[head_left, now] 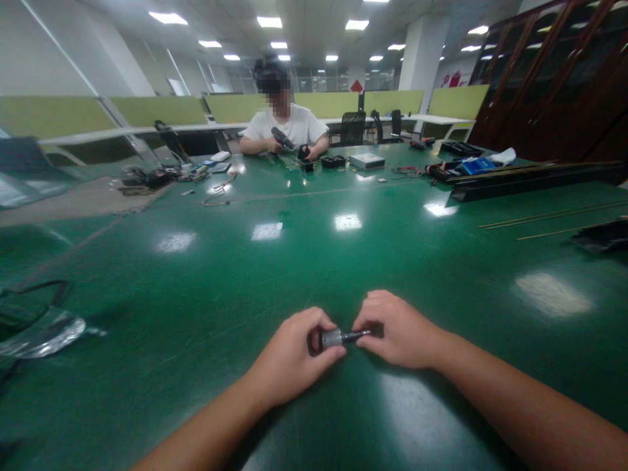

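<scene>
Low in the middle of the view, a small tool with a grey cylindrical body and a thin dark shaft (332, 338) lies level between my two hands. My left hand (299, 350) is closed around the thick grey end, thumb and forefinger on either side. The fingers of my right hand (395, 330) pinch the narrow dark end, where a bright tip shows near the thumb. Which tool this is I cannot make out. Both hands are just over the green tabletop (304, 275) or resting on it.
Across the table a co-worker (284, 124) holds a dark power drill (282, 139) and a black part. Black trays (333, 161) and a grey box (367, 161) lie near them. Thin rods and a long black channel (520, 186) are at right, a clear plastic item (44, 333) at left.
</scene>
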The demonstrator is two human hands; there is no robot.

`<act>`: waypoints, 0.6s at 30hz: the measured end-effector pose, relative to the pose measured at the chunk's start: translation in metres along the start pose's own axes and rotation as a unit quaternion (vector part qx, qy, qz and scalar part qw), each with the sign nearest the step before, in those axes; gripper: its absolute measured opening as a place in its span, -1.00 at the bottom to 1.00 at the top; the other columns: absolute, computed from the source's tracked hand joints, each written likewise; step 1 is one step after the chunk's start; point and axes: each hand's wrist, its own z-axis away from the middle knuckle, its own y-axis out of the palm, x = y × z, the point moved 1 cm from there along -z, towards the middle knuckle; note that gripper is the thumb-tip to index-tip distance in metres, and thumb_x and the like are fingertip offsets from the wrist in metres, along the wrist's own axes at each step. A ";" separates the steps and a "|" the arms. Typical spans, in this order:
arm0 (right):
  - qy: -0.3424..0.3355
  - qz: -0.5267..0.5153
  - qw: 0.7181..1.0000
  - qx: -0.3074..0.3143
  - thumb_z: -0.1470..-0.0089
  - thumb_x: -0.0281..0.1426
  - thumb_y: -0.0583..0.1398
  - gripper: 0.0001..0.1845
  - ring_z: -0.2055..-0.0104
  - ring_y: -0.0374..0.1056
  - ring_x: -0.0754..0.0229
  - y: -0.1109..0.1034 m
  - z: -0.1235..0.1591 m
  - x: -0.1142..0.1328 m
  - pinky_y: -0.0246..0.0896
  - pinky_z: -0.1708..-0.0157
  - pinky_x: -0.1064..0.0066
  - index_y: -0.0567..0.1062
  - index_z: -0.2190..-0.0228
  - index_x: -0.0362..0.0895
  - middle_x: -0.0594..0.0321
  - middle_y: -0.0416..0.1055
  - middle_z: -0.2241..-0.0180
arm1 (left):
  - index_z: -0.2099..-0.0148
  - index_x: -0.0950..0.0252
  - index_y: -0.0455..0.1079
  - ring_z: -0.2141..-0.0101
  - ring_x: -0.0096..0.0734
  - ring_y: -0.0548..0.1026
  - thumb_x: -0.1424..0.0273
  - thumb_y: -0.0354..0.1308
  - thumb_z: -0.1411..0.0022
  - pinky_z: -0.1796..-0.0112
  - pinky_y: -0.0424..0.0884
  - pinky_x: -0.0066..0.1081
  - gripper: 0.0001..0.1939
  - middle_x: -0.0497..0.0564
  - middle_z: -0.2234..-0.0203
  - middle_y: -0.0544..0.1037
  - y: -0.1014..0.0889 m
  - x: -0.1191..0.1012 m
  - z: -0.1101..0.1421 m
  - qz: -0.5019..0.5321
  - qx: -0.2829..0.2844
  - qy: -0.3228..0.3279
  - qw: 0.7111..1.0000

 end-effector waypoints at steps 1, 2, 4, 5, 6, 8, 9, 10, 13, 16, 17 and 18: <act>-0.001 0.001 1.000 0.000 0.02 -0.45 0.32 -0.92 0.30 0.32 0.17 0.000 0.000 -0.001 0.13 0.12 0.27 0.57 0.38 -0.11 0.28 0.50 0.43 | 0.24 0.27 0.36 0.40 -0.37 0.39 0.32 0.26 -0.17 0.34 0.26 -0.41 -0.82 -0.07 0.42 0.42 0.000 0.000 0.000 -0.001 0.000 0.000 1.000; -0.003 0.001 1.000 -0.001 0.02 -0.45 0.32 -0.92 0.30 0.32 0.17 0.000 0.000 -0.001 0.13 0.12 0.27 0.57 0.38 -0.10 0.28 0.50 0.43 | 0.24 0.27 0.36 0.40 -0.37 0.39 0.31 0.26 -0.17 0.34 0.26 -0.41 -0.82 -0.06 0.42 0.43 0.000 0.000 0.000 -0.001 0.000 0.001 1.000; -0.006 0.001 1.000 -0.003 0.03 -0.45 0.32 -0.92 0.30 0.32 0.18 0.000 0.001 -0.002 0.13 0.12 0.27 0.57 0.38 -0.10 0.29 0.50 0.43 | 0.23 0.27 0.36 0.40 -0.37 0.39 0.32 0.26 -0.17 0.33 0.26 -0.40 -0.82 -0.06 0.41 0.43 0.000 0.000 0.001 0.000 0.000 0.000 1.000; -0.007 0.000 1.000 -0.005 0.03 -0.45 0.33 -0.92 0.30 0.32 0.18 0.000 0.001 -0.002 0.13 0.11 0.27 0.56 0.38 -0.10 0.29 0.50 0.42 | 0.23 0.27 0.36 0.40 -0.37 0.39 0.32 0.26 -0.17 0.33 0.26 -0.40 -0.82 -0.07 0.42 0.43 0.000 0.000 0.001 0.001 -0.001 0.000 1.000; -0.008 0.000 1.000 -0.005 0.03 -0.45 0.33 -0.92 0.29 0.32 0.18 -0.001 0.001 -0.002 0.13 0.11 0.27 0.56 0.38 -0.10 0.29 0.50 0.42 | 0.23 0.27 0.36 0.40 -0.37 0.39 0.32 0.26 -0.17 0.33 0.26 -0.40 -0.82 -0.07 0.42 0.42 0.000 0.000 0.001 0.001 -0.001 -0.001 1.000; -0.007 0.000 1.000 -0.005 0.04 -0.47 0.33 -0.92 0.30 0.32 0.18 -0.002 0.001 -0.002 0.13 0.11 0.28 0.56 0.39 -0.10 0.30 0.50 0.43 | 0.23 0.27 0.36 0.40 -0.37 0.39 0.32 0.26 -0.17 0.34 0.26 -0.41 -0.82 -0.07 0.42 0.42 0.000 0.000 0.001 0.001 0.000 -0.001 1.000; -0.006 0.001 1.000 -0.006 0.04 -0.48 0.32 -0.92 0.30 0.32 0.19 -0.002 0.001 -0.002 0.13 0.12 0.29 0.56 0.40 -0.10 0.31 0.50 0.44 | 0.23 0.27 0.36 0.40 -0.37 0.39 0.32 0.26 -0.17 0.34 0.26 -0.41 -0.82 -0.07 0.43 0.42 0.000 0.000 0.001 0.002 0.000 -0.001 1.000; -0.005 0.001 1.000 -0.005 0.05 -0.48 0.32 -0.92 0.31 0.32 0.19 -0.003 0.001 -0.002 0.13 0.12 0.29 0.56 0.41 -0.11 0.31 0.49 0.45 | 0.23 0.27 0.36 0.40 -0.37 0.39 0.32 0.26 -0.18 0.34 0.27 -0.41 -0.82 -0.07 0.43 0.42 0.000 0.000 0.001 0.001 0.000 -0.001 1.000; -0.005 0.001 1.000 0.003 0.06 -0.50 0.33 -0.92 0.33 0.32 0.20 -0.005 0.001 -0.001 0.13 0.13 0.29 0.56 0.43 -0.11 0.32 0.48 0.47 | 0.23 0.27 0.36 0.41 -0.37 0.39 0.30 0.25 -0.18 0.34 0.27 -0.41 -0.82 -0.07 0.43 0.43 0.000 0.001 0.001 0.000 0.002 -0.003 1.000; -0.002 0.001 1.000 0.010 0.06 -0.50 0.32 -0.93 0.33 0.32 0.21 -0.007 0.001 -0.002 0.14 0.13 0.30 0.56 0.43 -0.12 0.32 0.48 0.47 | 0.24 0.27 0.36 0.41 -0.38 0.39 0.30 0.25 -0.18 0.35 0.27 -0.42 -0.82 -0.07 0.43 0.43 -0.001 0.000 0.000 -0.001 0.001 -0.003 1.000; -0.003 0.002 1.000 0.011 0.05 -0.49 0.32 -0.93 0.33 0.32 0.21 -0.008 0.001 -0.003 0.14 0.13 0.30 0.56 0.43 -0.12 0.32 0.48 0.47 | 0.24 0.27 0.36 0.41 -0.38 0.39 0.31 0.25 -0.18 0.35 0.27 -0.42 -0.82 -0.06 0.43 0.43 -0.001 0.000 0.000 -0.002 0.000 -0.003 1.000; -0.003 0.003 1.000 0.012 0.05 -0.49 0.32 -0.93 0.33 0.32 0.21 -0.009 0.001 -0.003 0.14 0.13 0.30 0.56 0.43 -0.12 0.32 0.48 0.47 | 0.24 0.27 0.36 0.41 -0.38 0.39 0.31 0.25 -0.18 0.35 0.27 -0.42 -0.82 -0.06 0.43 0.43 -0.001 -0.001 0.001 -0.002 0.000 -0.003 1.000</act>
